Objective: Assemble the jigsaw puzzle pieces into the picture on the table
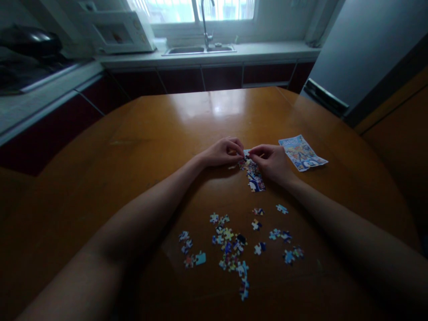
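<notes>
A narrow, partly joined puzzle strip point(253, 175) lies on the wooden table point(160, 120). At its far left edge is my left hand point(224, 152), thumb and fingers pinched together. My right hand point(270, 161) pinches at the strip's far right edge, close to the left fingertips. Whatever either hand holds is too small or hidden to make out. Nearer to me, loose puzzle pieces point(228, 234) lie in a central cluster, with smaller groups to the left and right. A colourful printed sheet point(302, 152) with a creased lower edge rests right of my right hand.
Beyond the table, a counter point(267, 50) holds a sink point(185, 50) with a tap and a white microwave point(115, 33). A dark pan point(31, 42) sits on the stove at left. A large grey appliance point(364, 49) stands at right.
</notes>
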Demonstrator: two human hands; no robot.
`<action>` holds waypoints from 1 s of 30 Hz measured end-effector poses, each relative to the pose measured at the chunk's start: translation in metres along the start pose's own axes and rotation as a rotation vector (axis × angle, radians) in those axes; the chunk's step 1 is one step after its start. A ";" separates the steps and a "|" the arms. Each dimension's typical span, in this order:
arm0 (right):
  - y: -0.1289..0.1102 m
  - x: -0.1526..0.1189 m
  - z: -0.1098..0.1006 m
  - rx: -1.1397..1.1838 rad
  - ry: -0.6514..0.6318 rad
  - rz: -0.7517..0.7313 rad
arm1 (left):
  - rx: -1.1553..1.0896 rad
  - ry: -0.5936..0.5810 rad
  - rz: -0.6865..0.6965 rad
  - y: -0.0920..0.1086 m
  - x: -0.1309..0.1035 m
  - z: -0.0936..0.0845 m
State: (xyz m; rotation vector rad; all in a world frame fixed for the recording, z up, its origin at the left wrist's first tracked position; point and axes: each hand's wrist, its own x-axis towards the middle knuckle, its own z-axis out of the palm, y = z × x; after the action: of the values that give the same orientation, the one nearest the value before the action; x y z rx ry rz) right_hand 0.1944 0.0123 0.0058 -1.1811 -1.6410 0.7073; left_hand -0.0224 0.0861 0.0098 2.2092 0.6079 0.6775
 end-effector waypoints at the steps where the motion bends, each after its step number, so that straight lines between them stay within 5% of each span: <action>1: -0.001 0.000 0.000 -0.016 -0.005 -0.004 | -0.002 -0.002 -0.001 0.000 0.000 0.000; 12: 0.010 0.004 -0.011 -0.148 -0.269 -0.397 | 0.000 -0.047 -0.006 0.003 0.000 -0.003; 24: 0.001 0.004 -0.012 -0.200 -0.309 -0.520 | -0.068 -0.084 0.005 0.004 0.000 -0.007; 30: 0.006 0.004 -0.016 -0.166 -0.355 -0.468 | -0.093 0.042 -0.005 0.000 0.001 -0.005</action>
State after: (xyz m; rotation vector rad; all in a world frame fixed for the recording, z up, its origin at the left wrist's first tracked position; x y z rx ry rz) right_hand 0.2110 0.0164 0.0082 -0.7590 -2.2105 0.5026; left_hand -0.0247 0.0890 0.0134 2.1111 0.5908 0.7373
